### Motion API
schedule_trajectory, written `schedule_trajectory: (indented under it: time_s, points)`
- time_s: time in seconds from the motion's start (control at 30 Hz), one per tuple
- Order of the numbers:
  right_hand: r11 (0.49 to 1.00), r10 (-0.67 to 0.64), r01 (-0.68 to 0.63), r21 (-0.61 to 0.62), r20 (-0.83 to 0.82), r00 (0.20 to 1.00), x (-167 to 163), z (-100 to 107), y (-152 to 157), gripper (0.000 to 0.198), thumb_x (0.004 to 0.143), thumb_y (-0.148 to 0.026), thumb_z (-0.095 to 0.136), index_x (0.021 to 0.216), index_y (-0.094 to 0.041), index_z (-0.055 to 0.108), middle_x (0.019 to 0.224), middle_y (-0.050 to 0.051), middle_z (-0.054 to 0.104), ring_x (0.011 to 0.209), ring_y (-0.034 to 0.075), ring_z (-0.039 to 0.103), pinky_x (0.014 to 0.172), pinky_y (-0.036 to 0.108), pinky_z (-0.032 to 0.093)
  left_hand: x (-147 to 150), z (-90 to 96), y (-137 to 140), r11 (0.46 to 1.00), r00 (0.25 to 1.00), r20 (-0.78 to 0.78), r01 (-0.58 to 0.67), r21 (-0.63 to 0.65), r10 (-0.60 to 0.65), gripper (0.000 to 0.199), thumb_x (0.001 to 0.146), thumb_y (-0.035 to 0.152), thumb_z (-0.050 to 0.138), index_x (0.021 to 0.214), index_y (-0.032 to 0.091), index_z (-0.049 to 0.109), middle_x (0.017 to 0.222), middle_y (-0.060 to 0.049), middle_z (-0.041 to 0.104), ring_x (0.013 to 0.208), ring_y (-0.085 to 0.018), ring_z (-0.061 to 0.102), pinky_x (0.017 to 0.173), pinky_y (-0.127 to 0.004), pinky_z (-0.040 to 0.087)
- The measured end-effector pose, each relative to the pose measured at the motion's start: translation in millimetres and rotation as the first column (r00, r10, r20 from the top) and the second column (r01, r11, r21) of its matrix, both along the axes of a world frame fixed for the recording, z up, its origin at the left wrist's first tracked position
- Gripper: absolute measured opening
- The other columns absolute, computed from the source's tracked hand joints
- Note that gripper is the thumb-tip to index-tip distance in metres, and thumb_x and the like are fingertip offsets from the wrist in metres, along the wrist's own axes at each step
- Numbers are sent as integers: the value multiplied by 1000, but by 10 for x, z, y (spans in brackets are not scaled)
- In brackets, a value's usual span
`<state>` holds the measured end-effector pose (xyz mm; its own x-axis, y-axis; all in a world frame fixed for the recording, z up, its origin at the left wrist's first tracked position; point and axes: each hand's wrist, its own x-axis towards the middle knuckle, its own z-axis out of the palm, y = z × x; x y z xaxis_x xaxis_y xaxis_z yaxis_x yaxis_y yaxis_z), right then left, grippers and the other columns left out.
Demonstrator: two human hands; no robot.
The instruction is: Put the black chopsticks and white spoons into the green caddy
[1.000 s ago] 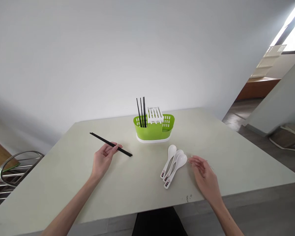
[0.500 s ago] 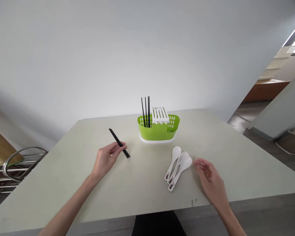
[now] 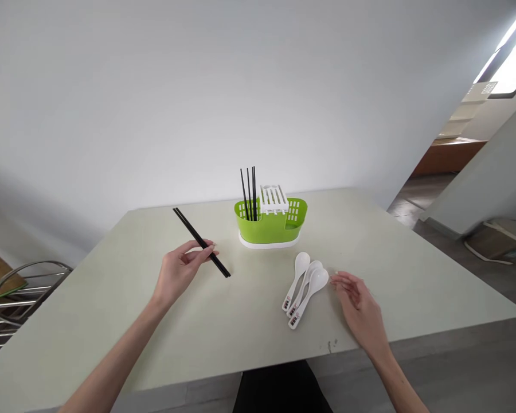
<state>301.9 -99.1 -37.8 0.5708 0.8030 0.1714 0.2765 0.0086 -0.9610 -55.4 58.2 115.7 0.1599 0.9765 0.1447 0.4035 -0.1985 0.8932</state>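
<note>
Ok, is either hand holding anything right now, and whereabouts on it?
The left hand pinches black chopsticks a little below their middle, near the lower tips. The right hand holds nothing, open beside the white spoons.

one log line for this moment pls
left hand: pinching black chopstick above table | right hand: open beside white spoons | green caddy: chopsticks upright

The left hand [image 3: 178, 274] pinches a black chopstick [image 3: 201, 242] pointing toward ten o'clock above the pale table [image 3: 223, 327]. At one o'clock stands a green caddy [image 3: 270, 223] holding more chopsticks. The right hand [image 3: 359, 310] rests open just beside three white spoons [image 3: 304, 288].
</note>
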Motion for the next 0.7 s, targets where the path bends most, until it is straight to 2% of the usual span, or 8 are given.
schedule_trajectory:
  time_s: [0.07, 0.2, 0.33, 0.47, 0.57, 0.7]
  points:
    - [1000, -1, 1, 3, 4, 1000, 1, -8, 8, 39, 99, -51, 59, 127, -24, 61, 124, 11, 74, 116, 26, 70, 106, 44, 54, 97, 154, 39, 999, 996, 85, -34, 35, 31, 48, 81, 65, 79, 107, 24, 75, 98, -7, 83, 104, -34, 79, 110, -50, 55]
    - [1000, 0, 0, -6, 9, 1000, 7, -24, 16, 40, 99, -52, 58, 127, -24, 62, 122, 11, 74, 115, 26, 70, 104, 45, 55, 382, 527, 247, 975, 963, 267, -80, 206, 23, 46, 81, 59, 81, 105, 20, 77, 109, -7, 79, 108, -32, 77, 107, -50, 60]
    - [1000, -6, 7, -9, 5, 1000, 4, -18, 9, 41, 98, -53, 59, 127, -25, 62, 123, 11, 75, 115, 26, 70, 102, 43, 56, 674, 758, 603, 950, 959, 281, -55, 307, -35, 44, 80, 52, 84, 107, 17, 79, 114, -9, 78, 108, -28, 76, 106, -46, 60]
    - [1000, 5, -5, -3, -12, 1000, 2, -8, 2, 41, 98, -53, 60, 128, -25, 62, 123, 11, 75, 115, 26, 71, 99, 41, 58, 882, 739, 978, 957, 981, 192, -71, 282, 17, 51, 75, 50, 87, 112, 16, 80, 97, -9, 82, 103, -28, 77, 100, -42, 60]
    - [1000, 19, -19, 0, -25, 1000, -2, 6, 1, 40, 100, -52, 58, 128, -25, 61, 125, 11, 74, 115, 25, 71, 99, 41, 58, 977, 630, 1194, 960, 991, 95, -115, 256, 93, 48, 68, 50, 90, 102, 16, 82, 91, -9, 82, 99, -29, 78, 94, -39, 61]
    - [1000, 27, -27, -1, -30, 999, -17, 43, 6, 39, 101, -52, 56, 128, -24, 61, 126, 12, 73, 116, 26, 71, 100, 42, 59, 1044, 470, 1369, 971, 990, -40, -121, 207, 132, 42, 64, 47, 92, 92, 18, 83, 90, -8, 83, 96, -29, 78, 91, -39, 62]
